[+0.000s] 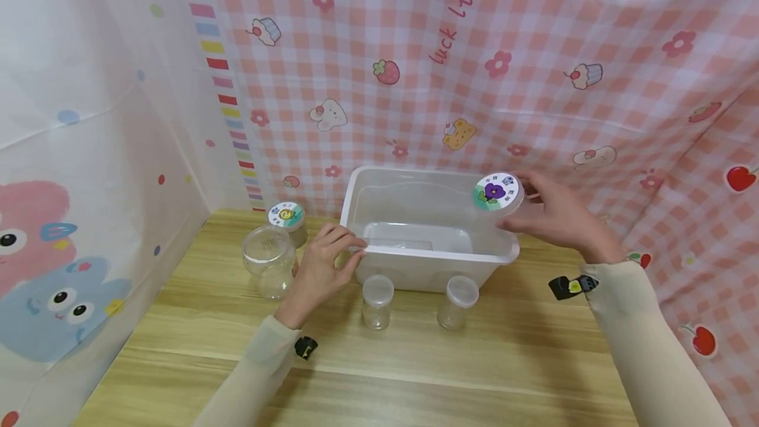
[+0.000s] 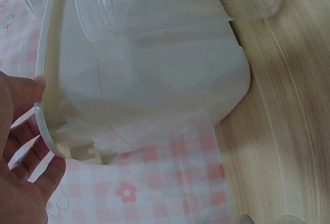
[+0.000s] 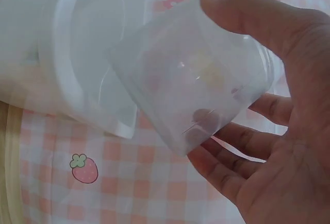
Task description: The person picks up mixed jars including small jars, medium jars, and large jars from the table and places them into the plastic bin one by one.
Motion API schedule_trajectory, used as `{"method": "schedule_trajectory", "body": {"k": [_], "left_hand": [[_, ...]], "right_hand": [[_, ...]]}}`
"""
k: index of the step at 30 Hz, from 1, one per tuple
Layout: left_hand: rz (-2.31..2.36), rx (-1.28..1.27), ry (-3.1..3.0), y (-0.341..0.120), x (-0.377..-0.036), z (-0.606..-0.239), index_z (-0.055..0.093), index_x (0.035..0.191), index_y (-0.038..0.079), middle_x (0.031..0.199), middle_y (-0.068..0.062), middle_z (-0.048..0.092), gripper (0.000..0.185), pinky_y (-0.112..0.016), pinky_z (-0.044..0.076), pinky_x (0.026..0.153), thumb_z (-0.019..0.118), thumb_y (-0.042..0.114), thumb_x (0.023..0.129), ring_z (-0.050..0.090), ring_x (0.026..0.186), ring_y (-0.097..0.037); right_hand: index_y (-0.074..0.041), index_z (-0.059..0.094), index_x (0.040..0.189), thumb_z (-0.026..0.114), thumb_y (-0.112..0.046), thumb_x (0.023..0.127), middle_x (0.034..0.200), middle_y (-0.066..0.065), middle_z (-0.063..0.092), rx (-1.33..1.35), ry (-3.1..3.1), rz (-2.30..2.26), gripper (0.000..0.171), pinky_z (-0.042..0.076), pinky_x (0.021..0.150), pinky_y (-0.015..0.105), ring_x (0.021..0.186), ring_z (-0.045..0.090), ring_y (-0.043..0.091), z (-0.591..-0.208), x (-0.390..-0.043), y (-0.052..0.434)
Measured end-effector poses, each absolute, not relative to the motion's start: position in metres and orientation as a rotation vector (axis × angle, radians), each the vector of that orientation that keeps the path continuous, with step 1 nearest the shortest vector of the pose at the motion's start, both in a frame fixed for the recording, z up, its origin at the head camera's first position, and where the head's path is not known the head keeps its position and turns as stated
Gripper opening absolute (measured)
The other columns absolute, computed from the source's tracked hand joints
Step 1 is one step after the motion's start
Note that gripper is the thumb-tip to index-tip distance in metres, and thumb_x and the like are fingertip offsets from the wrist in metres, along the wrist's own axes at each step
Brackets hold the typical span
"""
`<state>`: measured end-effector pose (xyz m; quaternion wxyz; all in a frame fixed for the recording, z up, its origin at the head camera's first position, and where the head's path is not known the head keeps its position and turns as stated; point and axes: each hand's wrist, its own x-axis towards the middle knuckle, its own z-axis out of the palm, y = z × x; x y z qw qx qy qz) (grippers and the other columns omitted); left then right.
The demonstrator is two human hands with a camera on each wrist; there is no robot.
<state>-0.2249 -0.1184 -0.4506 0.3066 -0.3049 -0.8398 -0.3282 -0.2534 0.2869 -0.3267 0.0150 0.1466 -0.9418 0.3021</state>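
Observation:
My left hand [image 1: 323, 269] pinches the near left rim of a white plastic bin [image 1: 435, 269], thumb on one side and fingers on the other in the left wrist view. Above the bin's right end, my right hand [image 1: 557, 216] grips a clear plastic jar [image 3: 175, 80]. Its round lid [image 1: 497, 192] carries a purple flower print and faces the head camera. In the right wrist view the thumb lies on one side of the jar and the fingers on the other; the jar is tilted and looks see-through. Some clear film seems to lie on the bin's floor.
Two small clear lidded jars, one on the left [image 1: 377, 303] and one on the right [image 1: 455, 305], stand before the bin. Left of it are a round clear glass bowl [image 1: 269, 259] and a tub with a yellow-flower lid [image 1: 287, 216]. A checked curtain [image 1: 367, 31] hangs behind the wooden table [image 1: 415, 374].

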Motion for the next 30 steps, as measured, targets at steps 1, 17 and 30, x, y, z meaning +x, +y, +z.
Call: {"method": "schedule_trajectory", "body": {"k": [1, 17, 30], "left_hand": [[-0.867, -0.808, -2.219, -0.118, -0.225, -0.451, 0.076, 0.096, 0.012, 0.096, 0.0, 0.072, 0.009, -0.035, 0.056, 0.087, 0.08, 0.01, 0.088, 0.062, 0.099, -0.02], [-0.874, -0.824, -2.199, -0.12, -0.226, -0.452, 0.075, 0.096, 0.011, 0.095, 0.0, 0.072, 0.01, -0.035, 0.055, 0.086, 0.08, 0.01, 0.088, 0.062, 0.099, -0.02], [-0.878, -0.82, -2.205, -0.12, -0.226, -0.452, 0.076, 0.096, 0.012, 0.096, 0.0, 0.072, 0.008, -0.034, 0.055, 0.086, 0.08, 0.01, 0.089, 0.061, 0.098, -0.02]], "right_hand": [[-0.017, 0.045, 0.151, 0.09, -0.039, 0.077, 0.141, 0.011, 0.059, 0.463, -2.939, 0.926, 0.089, 0.051, 0.102, 0.059, 0.124, 0.057, 0.036, -0.327, -0.254, 0.285], [-0.014, 0.043, 0.153, 0.091, -0.047, 0.075, 0.156, 0.017, 0.047, 0.536, -2.937, 0.843, 0.098, 0.036, 0.114, 0.068, 0.142, 0.044, 0.041, -0.331, -0.259, 0.272], [-0.022, 0.033, 0.161, 0.094, -0.044, 0.069, 0.17, 0.013, 0.023, 0.622, -2.79, 0.77, 0.112, 0.022, 0.116, 0.076, 0.154, 0.021, 0.045, -0.349, -0.25, 0.267]]}}
